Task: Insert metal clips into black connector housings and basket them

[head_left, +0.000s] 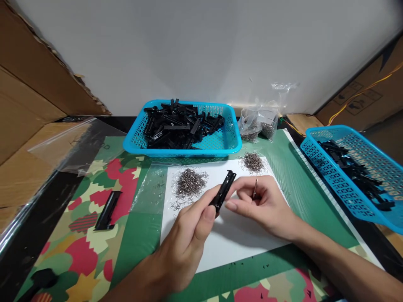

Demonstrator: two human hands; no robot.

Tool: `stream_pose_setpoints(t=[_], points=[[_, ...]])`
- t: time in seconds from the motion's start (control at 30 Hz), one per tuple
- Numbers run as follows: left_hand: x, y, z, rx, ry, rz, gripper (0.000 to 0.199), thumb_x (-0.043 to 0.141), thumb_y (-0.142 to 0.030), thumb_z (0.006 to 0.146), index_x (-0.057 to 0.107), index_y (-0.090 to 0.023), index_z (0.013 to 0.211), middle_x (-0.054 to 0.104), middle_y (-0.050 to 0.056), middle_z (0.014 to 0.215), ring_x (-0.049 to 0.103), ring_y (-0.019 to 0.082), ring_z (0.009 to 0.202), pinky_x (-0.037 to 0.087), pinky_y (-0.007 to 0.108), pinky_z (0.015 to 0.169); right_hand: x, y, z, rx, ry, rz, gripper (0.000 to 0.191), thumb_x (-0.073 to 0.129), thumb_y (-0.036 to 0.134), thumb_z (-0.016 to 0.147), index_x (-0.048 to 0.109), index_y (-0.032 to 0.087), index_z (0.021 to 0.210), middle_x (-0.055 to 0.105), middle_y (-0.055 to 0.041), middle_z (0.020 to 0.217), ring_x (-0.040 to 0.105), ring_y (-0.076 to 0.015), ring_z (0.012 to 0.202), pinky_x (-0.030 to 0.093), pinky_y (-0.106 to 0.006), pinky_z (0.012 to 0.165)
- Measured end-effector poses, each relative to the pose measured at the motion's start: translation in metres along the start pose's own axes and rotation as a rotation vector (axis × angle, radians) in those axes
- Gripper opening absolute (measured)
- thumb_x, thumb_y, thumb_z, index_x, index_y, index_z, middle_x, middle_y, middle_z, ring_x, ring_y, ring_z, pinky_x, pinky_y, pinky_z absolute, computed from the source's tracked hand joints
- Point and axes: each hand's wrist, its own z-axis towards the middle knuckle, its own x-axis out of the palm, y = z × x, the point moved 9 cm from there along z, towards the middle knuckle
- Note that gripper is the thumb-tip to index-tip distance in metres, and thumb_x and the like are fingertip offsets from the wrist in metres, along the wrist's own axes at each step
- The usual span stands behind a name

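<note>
My left hand (pixel 185 239) is closed around the lower end of a long, narrow black plastic part (pixel 225 188), which tilts up and to the right. Close to that part's right side is my right hand (pixel 267 205), its thumb and forefinger drawn together; whatever lies between them is too small or hidden to make out. A thin metallic band (pixel 255 187) shows at its curled fingers. Beyond the hands, a heap of small wire springs (pixel 189 183) and a smaller spring heap (pixel 252 162) lie on a white sheet (pixel 239 249).
Behind the sheet stands a blue basket (pixel 182 153) filled with black parts. Another blue basket (pixel 355 214) at the right also holds some. Clear bags of springs (pixel 267 126) sit at the back. One black part (pixel 108 210) lies on the patterned cover at left.
</note>
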Motion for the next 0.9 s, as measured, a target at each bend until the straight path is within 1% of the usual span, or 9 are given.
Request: stream_pose_setpoints(t=[0.1, 0.2, 0.3, 0.43, 0.53, 0.63, 0.73, 0.83, 0.9], points=[[-0.003, 0.015, -0.002, -0.151, -0.039, -0.107, 0.060, 0.043, -0.065, 0.106, 0.068, -0.021, 0.138, 0.048, 0.001, 0.076, 0.037, 0.018, 0.067, 0.039, 0.028, 0.063, -0.019, 0.006, 0.000, -0.109, -0.172, -0.099, 0.030, 0.089, 0.034, 0.084, 0.064, 0.021, 0.093, 0.030, 0.0144, 0.054, 0.025, -0.0074, 0.048, 0.021, -0.023, 0.046], [0.000, 0.019, -0.004, -0.187, 0.004, -0.127, 0.056, 0.042, -0.067, 0.105, 0.069, -0.021, 0.122, 0.036, -0.002, 0.074, 0.025, 0.017, 0.064, 0.028, 0.028, 0.057, -0.023, 0.020, -0.004, -0.296, -0.177, -0.311, 0.038, 0.088, 0.032, 0.086, 0.067, 0.021, 0.116, 0.031, 0.0147, 0.054, 0.025, -0.0088, 0.048, 0.021, -0.025, 0.046], [0.005, 0.013, -0.003, -0.132, 0.079, -0.052, 0.051, 0.038, -0.065, 0.106, 0.062, -0.021, 0.096, 0.038, -0.002, 0.073, 0.031, 0.016, 0.065, 0.028, 0.028, 0.058, -0.013, 0.034, -0.011, -0.531, -0.104, -0.534, 0.034, 0.080, 0.031, 0.096, 0.071, 0.021, 0.128, 0.055, 0.0090, 0.058, 0.035, -0.0087, 0.046, 0.031, -0.025, 0.046], [0.005, 0.010, -0.002, -0.095, 0.095, 0.015, 0.052, 0.033, -0.064, 0.108, 0.054, -0.021, 0.086, 0.045, 0.000, 0.076, 0.038, 0.016, 0.068, 0.035, 0.029, 0.062, -0.002, 0.042, -0.019, -0.748, -0.030, -0.612, 0.013, 0.068, 0.021, 0.104, 0.077, 0.016, 0.111, 0.078, -0.0041, 0.078, 0.062, -0.0107, 0.054, 0.047, -0.024, 0.052], [0.000, 0.009, 0.001, -0.047, 0.046, 0.012, 0.052, 0.034, -0.062, 0.109, 0.064, -0.020, 0.101, 0.051, 0.001, 0.081, 0.045, 0.017, 0.072, 0.038, 0.029, 0.063, -0.003, 0.043, -0.018, -0.757, -0.017, -0.616, 0.015, 0.063, 0.017, 0.105, 0.077, 0.016, 0.109, 0.079, -0.0038, 0.076, 0.068, -0.0119, 0.057, 0.050, -0.023, 0.053], [-0.010, 0.005, 0.004, 0.046, -0.063, 0.034, 0.039, 0.053, -0.057, 0.106, 0.066, -0.025, 0.123, 0.064, 0.004, 0.101, 0.058, 0.018, 0.087, 0.046, 0.027, 0.070, -0.008, 0.044, -0.014, -0.735, -0.040, -0.666, 0.015, 0.064, 0.022, 0.106, 0.078, 0.016, 0.105, 0.078, -0.0022, 0.074, 0.067, -0.0108, 0.056, 0.048, -0.022, 0.053], [-0.023, 0.001, 0.005, 0.108, -0.214, 0.153, 0.026, 0.075, -0.043, 0.097, 0.069, -0.027, 0.116, 0.069, 0.002, 0.112, 0.063, 0.015, 0.089, 0.051, 0.023, 0.073, -0.014, 0.039, -0.010, -0.702, -0.044, -0.676, 0.015, 0.067, 0.025, 0.105, 0.078, 0.016, 0.100, 0.077, -0.0024, 0.074, 0.066, -0.0107, 0.057, 0.047, -0.022, 0.053], [-0.031, -0.004, 0.002, 0.142, -0.308, 0.332, 0.017, 0.078, -0.038, 0.095, 0.074, -0.025, 0.105, 0.069, -0.002, 0.086, 0.058, 0.011, 0.066, 0.049, 0.022, 0.062, -0.018, 0.032, -0.007, -0.654, -0.024, -0.638, 0.013, 0.073, 0.029, 0.102, 0.078, 0.017, 0.100, 0.076, -0.0011, 0.077, 0.063, -0.0097, 0.058, 0.046, -0.022, 0.054], [-0.032, -0.007, 0.001, 0.151, -0.322, 0.440, 0.017, 0.077, -0.038, 0.096, 0.075, -0.025, 0.106, 0.064, -0.005, 0.073, 0.051, 0.010, 0.056, 0.045, 0.023, 0.056, -0.024, 0.029, -0.006, -0.587, -0.063, -0.653, 0.019, 0.077, 0.032, 0.098, 0.075, 0.017, 0.110, 0.065, 0.0044, 0.068, 0.050, -0.0086, 0.051, 0.039, -0.023, 0.050]])
